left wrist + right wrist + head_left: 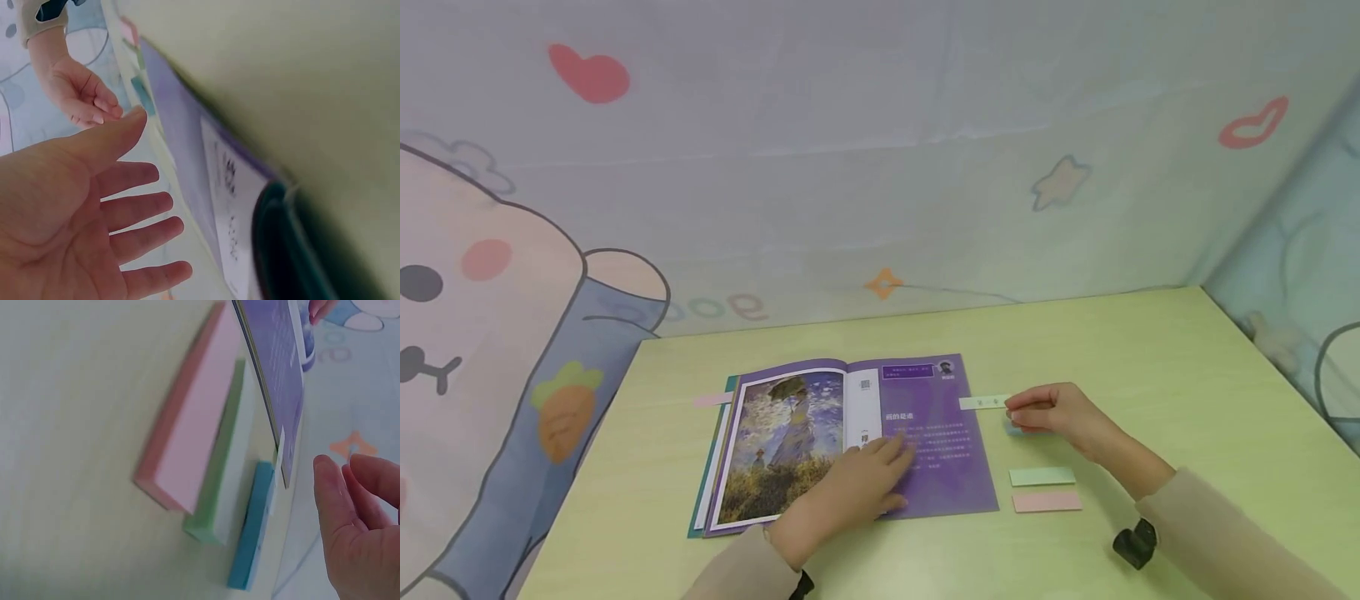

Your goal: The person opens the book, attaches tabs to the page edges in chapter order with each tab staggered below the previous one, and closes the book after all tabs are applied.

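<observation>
One open book [850,442], left hand [865,487] spread flat on it; right hand [1052,417] pinching one paper tab [981,402]; three sticky-note pads [200,444].

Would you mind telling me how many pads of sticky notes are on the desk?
3: a pink pad farthest from the book, a green pad beside it, and a blue pad nearest the right hand. None seems hidden.

beige sleeves [1225,533], black wrist straps [1135,543]
</observation>
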Available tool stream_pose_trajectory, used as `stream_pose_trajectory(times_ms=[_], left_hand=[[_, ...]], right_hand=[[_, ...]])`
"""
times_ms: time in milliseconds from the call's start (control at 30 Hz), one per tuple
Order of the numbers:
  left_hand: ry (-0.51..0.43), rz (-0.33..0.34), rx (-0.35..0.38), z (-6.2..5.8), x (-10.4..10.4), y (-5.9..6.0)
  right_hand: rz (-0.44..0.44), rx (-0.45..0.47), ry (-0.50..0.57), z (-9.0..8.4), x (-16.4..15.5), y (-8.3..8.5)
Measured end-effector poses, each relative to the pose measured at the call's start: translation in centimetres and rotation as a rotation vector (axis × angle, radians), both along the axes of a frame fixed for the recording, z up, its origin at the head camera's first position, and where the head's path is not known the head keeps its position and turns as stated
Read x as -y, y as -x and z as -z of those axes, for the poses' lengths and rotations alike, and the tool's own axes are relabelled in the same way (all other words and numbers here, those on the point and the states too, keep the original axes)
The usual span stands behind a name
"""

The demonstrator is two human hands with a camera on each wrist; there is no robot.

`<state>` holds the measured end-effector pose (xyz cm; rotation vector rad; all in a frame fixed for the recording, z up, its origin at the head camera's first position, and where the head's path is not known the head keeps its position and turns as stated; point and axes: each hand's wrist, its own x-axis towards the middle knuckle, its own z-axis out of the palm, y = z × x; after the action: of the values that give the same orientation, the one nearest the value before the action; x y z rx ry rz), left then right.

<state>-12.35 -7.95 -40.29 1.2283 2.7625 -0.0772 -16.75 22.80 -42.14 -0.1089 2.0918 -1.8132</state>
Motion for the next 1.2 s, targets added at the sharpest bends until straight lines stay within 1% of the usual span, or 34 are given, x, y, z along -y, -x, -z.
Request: stream_pose_trajectory(times_ms=[100,167,333,467,567,700,967,1033,1200], left_hand=[[0.013,0.041,-0.063,0.6,-0.1,-0.6],[0.021,0.061,-0.09,1.1,-0.2,-0.9],[-0.002,0.084,-0.114,1.8,-0.6,-1.4],[-0.019,0.101,-0.128,2.2,-0.8,-1.5],[-0.021,0.106,-0.125,2.4,-0.9,-1.5],[-0.027,0.102,-0.118,2.7,-1.0,-1.5],[-0.03,0.059,-0.065,3.0,-0.9,-1.2],[-0.036,0.065,-0.066,2.9,-0.9,-1.2],[-0.067,0.097,-0.1,2.9,-0.8,-1.1]], right_hand=[[0.009,0.023,0.024,0.5,0.5,-0.9],[0.009,0.036,0.036,0.8,0.9,-1.4],[0.019,0.054,0.093,1.3,1.7,-2.6],[0.035,0.072,0.148,1.5,2.1,-3.2],[0.032,0.079,0.168,1.6,2.3,-3.5],[0.018,0.087,0.163,2.0,2.7,-3.7],[-0.004,0.108,0.17,2.1,3.4,-3.9],[-0.006,0.12,0.185,2.1,3.5,-4.0],[-0.009,0.158,0.246,2.1,3.4,-4.0]])
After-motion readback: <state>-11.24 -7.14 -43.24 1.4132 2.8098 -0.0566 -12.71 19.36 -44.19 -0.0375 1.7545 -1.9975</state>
